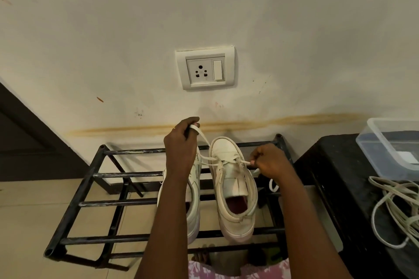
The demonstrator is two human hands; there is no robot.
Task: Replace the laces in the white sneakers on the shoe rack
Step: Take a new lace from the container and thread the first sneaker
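Two white sneakers stand side by side on the black metal shoe rack, toes toward the wall. The right sneaker is in full view and a white lace runs through its front eyelets. My left hand grips one end of that lace and holds it up above the toe. My right hand pinches the other end beside the shoe's right eyelets. The left sneaker is mostly hidden behind my left forearm.
A black stool at the right carries a tangle of loose white laces and a clear plastic box. A wall socket sits above the rack. A dark door frame is at the left.
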